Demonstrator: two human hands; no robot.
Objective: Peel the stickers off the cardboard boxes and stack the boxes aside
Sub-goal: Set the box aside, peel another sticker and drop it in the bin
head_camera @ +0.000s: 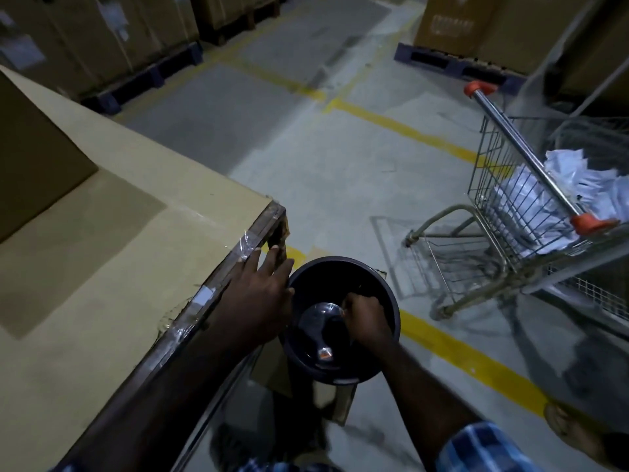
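Observation:
A dark round bin (388, 308) stands on the floor beside a table (102, 301) covered in flat cardboard. My right hand (366, 316) is curled over the bin's mouth; something small and pale shows at its fingertips, too small to make out. My left hand (263, 284) lies with straight fingers on the taped table edge next to the bin's rim. A brown cardboard box (37, 165) sits on the table at the far left. Clear plastic (321, 321) lies inside the bin.
A wire shopping cart (531, 212) with orange handle ends holds crumpled white paper (558, 192) at the right. Large cardboard boxes on dark pallets (143, 80) stand at the back left and back right. Yellow lines cross the grey floor.

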